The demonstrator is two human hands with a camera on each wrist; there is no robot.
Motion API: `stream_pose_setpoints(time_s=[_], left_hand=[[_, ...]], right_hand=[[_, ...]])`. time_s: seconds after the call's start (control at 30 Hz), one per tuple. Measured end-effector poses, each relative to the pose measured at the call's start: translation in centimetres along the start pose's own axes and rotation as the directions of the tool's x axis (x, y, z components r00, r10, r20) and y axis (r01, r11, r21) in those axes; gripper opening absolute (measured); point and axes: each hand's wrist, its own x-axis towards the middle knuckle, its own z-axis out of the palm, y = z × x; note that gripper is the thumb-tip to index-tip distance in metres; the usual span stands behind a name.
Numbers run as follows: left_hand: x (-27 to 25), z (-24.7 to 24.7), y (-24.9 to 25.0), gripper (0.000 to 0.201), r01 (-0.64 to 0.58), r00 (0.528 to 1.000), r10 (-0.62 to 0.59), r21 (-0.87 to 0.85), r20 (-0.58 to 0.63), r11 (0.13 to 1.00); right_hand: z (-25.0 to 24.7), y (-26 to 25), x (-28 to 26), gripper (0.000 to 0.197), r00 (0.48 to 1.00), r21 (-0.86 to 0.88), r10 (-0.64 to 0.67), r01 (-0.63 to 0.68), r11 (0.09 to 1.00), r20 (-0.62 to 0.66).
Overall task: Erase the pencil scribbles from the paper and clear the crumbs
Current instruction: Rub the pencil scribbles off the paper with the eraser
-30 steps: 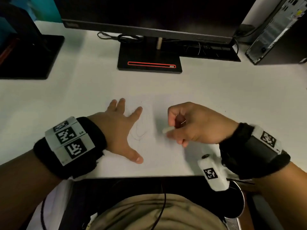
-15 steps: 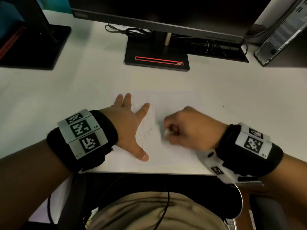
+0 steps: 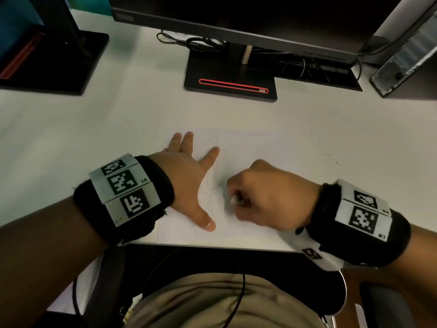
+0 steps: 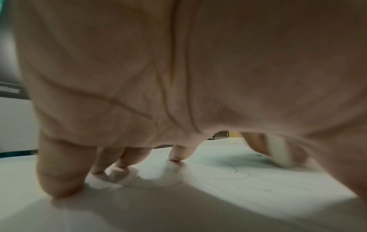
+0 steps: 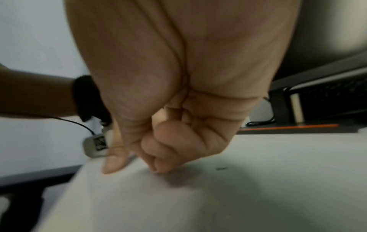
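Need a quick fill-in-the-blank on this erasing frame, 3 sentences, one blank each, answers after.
1. The left hand lies flat on the ___ to hold it down.
2. The right hand pinches a white ___ against the sheet.
3. The pencil scribbles lie between the two ___.

Missing words: paper; eraser; hands

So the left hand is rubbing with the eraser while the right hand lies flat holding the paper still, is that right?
The hands are swapped. The head view shows the right hand pinching the eraser against the paper, while the left hand lies flat holding it still.
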Motion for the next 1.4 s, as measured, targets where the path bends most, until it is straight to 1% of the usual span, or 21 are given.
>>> stream_pose_setpoints(time_s=[0.03, 0.07, 0.17, 0.2, 0.27, 0.3, 0.33, 0.43, 0.57, 0.7, 0.77, 0.83, 0.93, 0.97, 1.03, 1.1, 1.13, 1.23, 1.27, 1.33, 1.4], left_hand=[[0.0, 0.0, 0.0, 0.153, 0.001, 1.000, -0.001, 0.003, -0.003, 1.000], [0.0, 0.0, -0.1, 0.153, 0.002, 1.000, -0.002, 0.006, -0.003, 1.000], [-0.1, 0.0, 0.0, 0.153, 0.008, 1.000, -0.008, 0.000, 0.002, 1.000], [-0.1, 0.0, 0.0, 0.153, 0.007, 1.000, -0.007, -0.001, -0.001, 1.000], [0.0, 0.1, 0.0, 0.154, 0.006, 1.000, -0.006, 0.003, -0.011, 1.000], [0.1, 0.1, 0.0, 0.154, 0.007, 1.000, -0.007, 0.006, -0.015, 1.000], [0.1, 0.1, 0.0, 0.154, 0.009, 1.000, -0.009, 0.006, -0.015, 1.000], [0.0, 0.1, -0.1, 0.153, 0.010, 1.000, -0.010, 0.000, -0.009, 1.000], [0.1, 0.2, -0.1, 0.153, -0.002, 1.000, 0.002, -0.001, -0.026, 1.000], [0.1, 0.1, -0.1, 0.153, 0.004, 1.000, -0.004, -0.003, -0.016, 1.000], [0.1, 0.1, -0.2, 0.153, -0.002, 1.000, 0.002, -0.004, -0.014, 1.000], [0.1, 0.1, -0.1, 0.152, -0.008, 1.000, 0.008, -0.005, -0.012, 1.000], [0.1, 0.2, -0.2, 0.153, 0.000, 1.000, 0.000, -0.007, -0.018, 1.000], [0.0, 0.2, -0.2, 0.153, 0.000, 1.000, 0.000, -0.010, -0.019, 1.000], [0.0, 0.2, -0.2, 0.153, -0.007, 1.000, 0.007, -0.014, -0.020, 1.000], [0.0, 0.2, -0.1, 0.152, -0.004, 1.000, 0.004, -0.002, -0.021, 1.000], [0.0, 0.2, -0.1, 0.151, 0.002, 1.000, -0.002, 0.004, -0.023, 1.000], [-0.2, 0.0, 0.1, 0.151, 0.018, 1.000, -0.018, 0.012, -0.022, 1.000], [-0.2, 0.0, 0.1, 0.152, 0.019, 1.000, -0.019, 0.014, -0.020, 1.000], [-0.1, 0.0, 0.1, 0.151, 0.017, 1.000, -0.016, 0.020, -0.019, 1.000], [-0.1, -0.1, 0.2, 0.151, 0.019, 1.000, -0.018, 0.026, -0.016, 0.999]], right_hand=[[-0.2, 0.0, 0.0, 0.015, 0.999, 0.001, 0.000, 0.000, 1.000, 0.038], [-0.7, 0.9, 0.4, 0.015, 0.999, -0.024, 0.034, -0.033, 0.999, 0.019], [-2.0, 3.2, 1.1, 0.018, 0.984, -0.037, 0.142, -0.147, 0.988, -0.111], [-1.8, 2.9, 1.0, 0.017, 0.987, -0.027, 0.123, -0.127, 0.992, -0.104], [-0.5, 0.7, 0.8, 0.014, 1.000, -0.004, 0.008, -0.008, 1.000, -0.011], [-0.3, 0.2, 0.9, 0.014, 1.000, 0.012, -0.010, 0.010, 1.000, 0.026], [-0.5, 0.6, 1.2, 0.014, 1.000, 0.003, 0.011, -0.011, 1.000, 0.016], [-1.8, 2.3, 2.5, 0.020, 0.988, -0.022, 0.119, -0.122, 0.992, -0.098], [-0.6, 0.2, 2.7, 0.020, 1.000, 0.017, 0.026, -0.026, 1.000, -0.015], [-1.8, 1.4, 3.8, 0.021, 0.988, 0.010, 0.109, -0.108, 0.994, -0.109], [-1.4, 0.4, 3.8, 0.021, 0.996, 0.035, 0.051, -0.048, 0.998, -0.067], [-1.1, -0.2, 3.8, 0.011, 1.000, 0.048, 0.011, -0.010, 0.999, -0.015], [-2.3, 1.6, 4.8, 0.019, 0.987, 0.016, 0.129, -0.128, 0.992, -0.096], [-2.4, 1.8, 4.9, 0.022, 0.985, 0.009, 0.135, -0.135, 0.991, -0.105], [-1.8, 0.8, 4.6, 0.023, 0.996, 0.010, 0.072, -0.072, 0.997, -0.060], [-1.2, 0.0, 4.1, 0.016, 1.000, 0.049, 0.031, -0.031, 0.998, 0.000], [-1.4, 0.4, 4.2, 0.014, 0.999, 0.049, 0.050, -0.050, 0.998, -0.006], [-2.2, 1.7, 4.5, 0.020, 0.987, 0.020, 0.138, -0.136, 0.990, -0.085], [-2.0, 1.6, 4.4, 0.020, 0.989, 0.014, 0.126, -0.125, 0.992, -0.083], [-1.2, 0.4, 3.8, 0.018, 0.998, 0.030, 0.054, -0.054, 0.998, -0.013], [-1.2, 0.5, 3.7, 0.017, 0.998, 0.040, 0.063, -0.063, 0.997, 0.010]])
